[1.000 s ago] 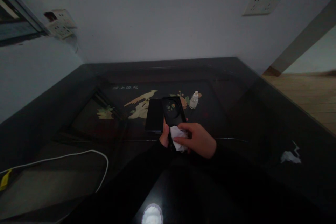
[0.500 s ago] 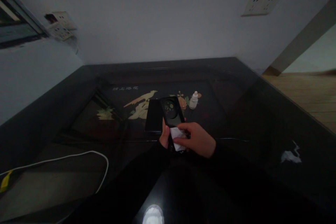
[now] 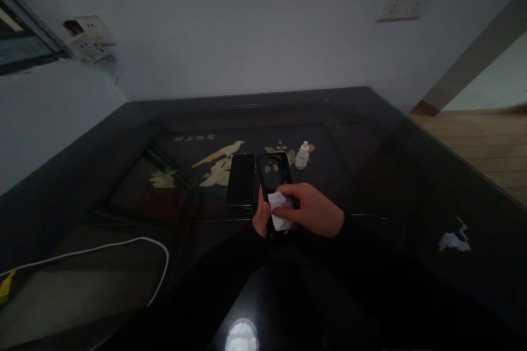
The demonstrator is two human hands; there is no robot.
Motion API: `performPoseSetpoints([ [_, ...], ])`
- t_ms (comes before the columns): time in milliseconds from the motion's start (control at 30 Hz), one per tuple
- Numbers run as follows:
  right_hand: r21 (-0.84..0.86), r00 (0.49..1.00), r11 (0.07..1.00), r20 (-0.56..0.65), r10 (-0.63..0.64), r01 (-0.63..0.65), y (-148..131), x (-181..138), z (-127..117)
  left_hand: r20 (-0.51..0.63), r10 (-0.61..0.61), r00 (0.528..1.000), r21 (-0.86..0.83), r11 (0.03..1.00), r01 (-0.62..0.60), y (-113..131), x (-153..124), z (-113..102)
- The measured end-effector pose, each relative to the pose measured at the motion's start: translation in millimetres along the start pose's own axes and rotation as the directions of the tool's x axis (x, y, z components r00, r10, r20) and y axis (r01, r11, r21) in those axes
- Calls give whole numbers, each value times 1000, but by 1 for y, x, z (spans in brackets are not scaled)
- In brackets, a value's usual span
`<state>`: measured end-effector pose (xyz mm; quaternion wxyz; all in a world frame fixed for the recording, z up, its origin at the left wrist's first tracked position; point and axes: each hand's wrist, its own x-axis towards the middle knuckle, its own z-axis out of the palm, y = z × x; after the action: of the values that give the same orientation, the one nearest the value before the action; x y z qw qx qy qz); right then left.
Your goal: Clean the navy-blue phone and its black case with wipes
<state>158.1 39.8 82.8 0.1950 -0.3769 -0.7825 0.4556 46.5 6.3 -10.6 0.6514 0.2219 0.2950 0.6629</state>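
A black phone (image 3: pixel 273 171) with a round camera ring is held back-up over the dark table (image 3: pixel 370 175). My left hand (image 3: pixel 261 218) grips its lower end, thumb along the left edge. My right hand (image 3: pixel 313 209) pinches a crumpled white tissue (image 3: pixel 280 210) and presses it against the phone's back, below the camera ring. A second flat black phone (image 3: pixel 241 180) lies on the table just left of the held one. A small white dropper bottle (image 3: pixel 302 156) stands upright behind and right of the hands.
The table top has a painted bird-and-flower inlay (image 3: pixel 218 160). A white cable (image 3: pixel 123 249) loops at the near left with a yellow tag (image 3: pixel 4 290). A scrap of white tissue (image 3: pixel 453 241) lies at the right. Wall sockets (image 3: pixel 405 3) sit above; wooden floor (image 3: pixel 486 142) at the right.
The right hand has slid the tissue up the phone's back toward the camera ring, and the phone has tilted slightly more upright. The view has shifted a little.
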Motion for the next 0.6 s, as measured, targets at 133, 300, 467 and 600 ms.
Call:
performPoseSetpoints([
  [133,189,985,982,-160,61,-30,-3,4,-9,137,-77,988,35,997,73,-1,-9,2],
  [300,336,954,941,-296,56,49,-4,5,-16,294,-170,941,56,985,161,0,-17,-1],
  [467,302,985,953,-161,70,-18,-7,2,-14,187,-119,975,33,993,114,0,-17,-2],
  [600,328,957,944,-280,71,26,-7,2,-13,203,-147,968,32,989,143,1,-19,1],
])
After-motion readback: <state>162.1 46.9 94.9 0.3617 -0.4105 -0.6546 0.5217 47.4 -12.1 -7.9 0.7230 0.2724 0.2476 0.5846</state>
